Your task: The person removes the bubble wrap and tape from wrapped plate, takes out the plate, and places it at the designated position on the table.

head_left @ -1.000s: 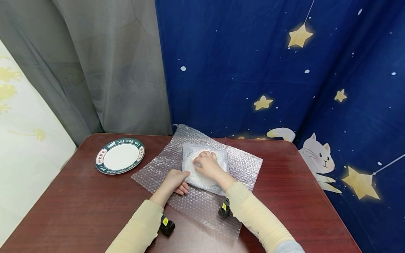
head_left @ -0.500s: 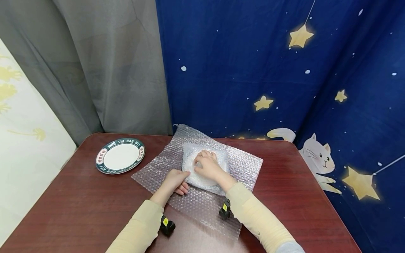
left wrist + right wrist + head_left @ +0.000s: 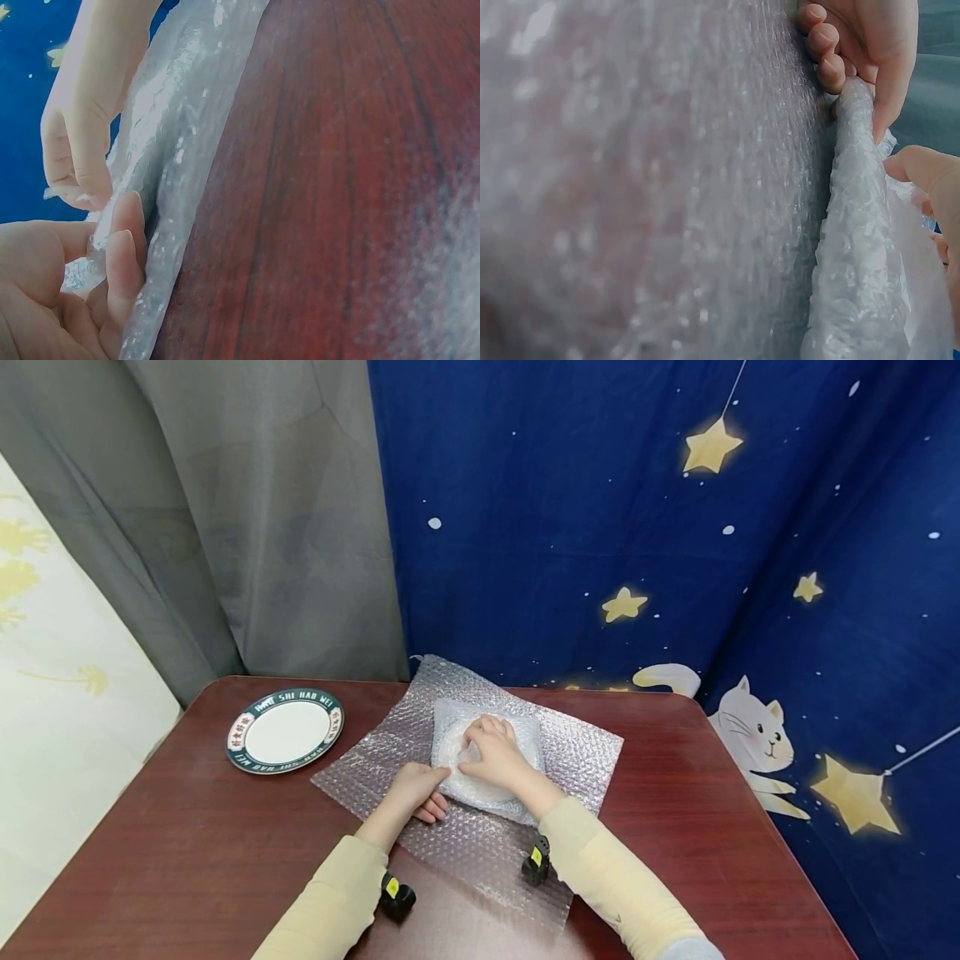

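Note:
A flat, squarish packet of bubble wrap (image 3: 531,752) lies in front of me, with a pale round shape showing through it. Beneath it spreads a larger bubble wrap sheet (image 3: 577,760). My left hand (image 3: 414,791) pinches the packet's left edge, thumb on top and fingers below; the left wrist view shows this hand (image 3: 52,292) close up. Over the packet's top is my right hand (image 3: 495,750), fingers and thumb curled. In the left wrist view that hand (image 3: 79,142) pinches a small translucent flap (image 3: 64,193), seemingly bubble wrap.
A white plate (image 3: 287,732) with a dark green lettered rim stands at the table's back left. The reddish-brown wooden table (image 3: 187,860) ends at a grey curtain (image 3: 300,527) and a blue star-patterned curtain (image 3: 540,527). Black wrist cameras hang below both sleeves.
My right hand has shifted very slightly, its fingers and thumb drawing a little over the packet. The left hand, packet, sheet and plate stay where they were.

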Available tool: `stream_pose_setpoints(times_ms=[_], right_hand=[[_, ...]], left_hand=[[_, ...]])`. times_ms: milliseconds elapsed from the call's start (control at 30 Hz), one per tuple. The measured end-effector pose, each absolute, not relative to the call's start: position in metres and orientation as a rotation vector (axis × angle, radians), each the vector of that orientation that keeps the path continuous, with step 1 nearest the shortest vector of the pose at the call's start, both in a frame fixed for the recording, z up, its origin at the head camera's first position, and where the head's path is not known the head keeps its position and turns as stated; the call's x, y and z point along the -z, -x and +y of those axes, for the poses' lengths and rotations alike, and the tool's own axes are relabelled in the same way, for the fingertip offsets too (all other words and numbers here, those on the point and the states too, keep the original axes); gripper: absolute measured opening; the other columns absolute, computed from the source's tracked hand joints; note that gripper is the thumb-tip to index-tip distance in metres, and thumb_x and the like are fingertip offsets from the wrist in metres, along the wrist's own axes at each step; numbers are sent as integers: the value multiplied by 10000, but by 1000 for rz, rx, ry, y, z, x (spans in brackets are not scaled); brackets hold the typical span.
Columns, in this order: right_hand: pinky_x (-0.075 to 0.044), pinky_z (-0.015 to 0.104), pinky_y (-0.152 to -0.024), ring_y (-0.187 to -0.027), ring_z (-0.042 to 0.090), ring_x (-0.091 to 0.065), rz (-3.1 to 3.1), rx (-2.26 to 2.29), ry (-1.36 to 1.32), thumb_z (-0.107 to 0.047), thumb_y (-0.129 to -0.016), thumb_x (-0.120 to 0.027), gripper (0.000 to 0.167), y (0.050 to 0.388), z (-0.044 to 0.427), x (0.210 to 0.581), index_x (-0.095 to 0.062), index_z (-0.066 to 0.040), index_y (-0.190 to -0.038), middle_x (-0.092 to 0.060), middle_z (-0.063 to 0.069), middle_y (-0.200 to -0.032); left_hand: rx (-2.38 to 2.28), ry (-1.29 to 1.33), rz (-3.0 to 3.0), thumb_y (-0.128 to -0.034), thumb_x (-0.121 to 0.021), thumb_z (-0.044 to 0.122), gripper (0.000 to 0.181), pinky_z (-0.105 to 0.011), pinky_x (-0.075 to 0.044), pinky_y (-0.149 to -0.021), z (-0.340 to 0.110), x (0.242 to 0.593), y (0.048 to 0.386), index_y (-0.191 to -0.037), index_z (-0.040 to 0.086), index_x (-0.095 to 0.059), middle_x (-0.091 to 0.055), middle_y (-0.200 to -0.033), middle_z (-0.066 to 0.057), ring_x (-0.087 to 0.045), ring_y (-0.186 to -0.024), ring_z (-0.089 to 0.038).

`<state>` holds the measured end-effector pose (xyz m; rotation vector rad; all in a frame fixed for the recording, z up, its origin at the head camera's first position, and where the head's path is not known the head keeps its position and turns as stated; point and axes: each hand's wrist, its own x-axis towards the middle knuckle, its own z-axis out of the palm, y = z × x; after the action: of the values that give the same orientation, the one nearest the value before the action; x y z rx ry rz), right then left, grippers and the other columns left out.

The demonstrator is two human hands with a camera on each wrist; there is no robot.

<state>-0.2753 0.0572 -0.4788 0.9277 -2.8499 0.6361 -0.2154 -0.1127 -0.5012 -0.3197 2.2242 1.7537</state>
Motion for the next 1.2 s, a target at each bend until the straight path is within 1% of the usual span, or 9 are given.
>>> stream_pose_setpoints(times_ms=[200,467,667,833,933,1067,1200], right_hand=[[-179,474,-1104,-1201,224,-399,-2827,-625,-936,-278,-753,-735,286,275,60,479,-578,-171,-967,-486,-2,-1116],[-185,499,-1102,-1252,249,-380,-2789,-605,-953,-271,-766,-712,362,273,63,478,-612,-137,-1088,-508,36,-1200],[-199,522,-1094,-1285,288,-371,-2754,-626,-968,-259,-768,-692,378,271,66,477,-626,-120,-1113,-512,79,-1263],[-201,489,-1102,-1289,272,-369,-2752,-640,-934,-272,-771,-690,448,270,69,478,-605,-99,-1174,-501,89,-1295],[-212,483,-1099,-1268,260,-391,-2738,-663,-901,-259,-765,-697,481,270,71,478,-584,-91,-1201,-511,83,-1278],[-223,467,-1103,-1242,254,-424,-2719,-727,-827,-240,-755,-695,484,268,72,477,-561,-81,-1193,-535,71,-1248],[-247,441,-1090,-1205,256,-446,-2718,-787,-743,-234,-748,-690,406,266,74,475,-559,-83,-1101,-551,67,-1198]], left_hand=[[-1762,310,2216,-948,-538,240,322,-268,-498,-371,-113,500,214,-946,-78,-587,-619,-550,-125,-591,-404,-162],[-1760,327,2226,-950,-538,246,319,-271,-496,-368,-113,500,214,-930,-68,-591,-618,-547,-120,-589,-401,-161],[-1761,330,2223,-946,-543,247,312,-269,-495,-367,-113,500,214,-907,-60,-584,-619,-549,-122,-592,-404,-164],[-1760,327,2229,-945,-541,246,304,-271,-496,-368,-113,501,214,-877,-48,-581,-621,-550,-121,-592,-404,-163],[-1768,324,2228,-945,-542,250,302,-268,-492,-364,-113,501,214,-870,-40,-579,-621,-548,-120,-591,-403,-161],[-1781,314,2227,-944,-545,251,301,-264,-487,-358,-113,502,213,-896,-43,-582,-619,-543,-122,-590,-403,-161],[-1787,312,2231,-941,-546,249,305,-265,-487,-359,-113,502,213,-921,-53,-587,-619,-544,-125,-589,-403,-161]])
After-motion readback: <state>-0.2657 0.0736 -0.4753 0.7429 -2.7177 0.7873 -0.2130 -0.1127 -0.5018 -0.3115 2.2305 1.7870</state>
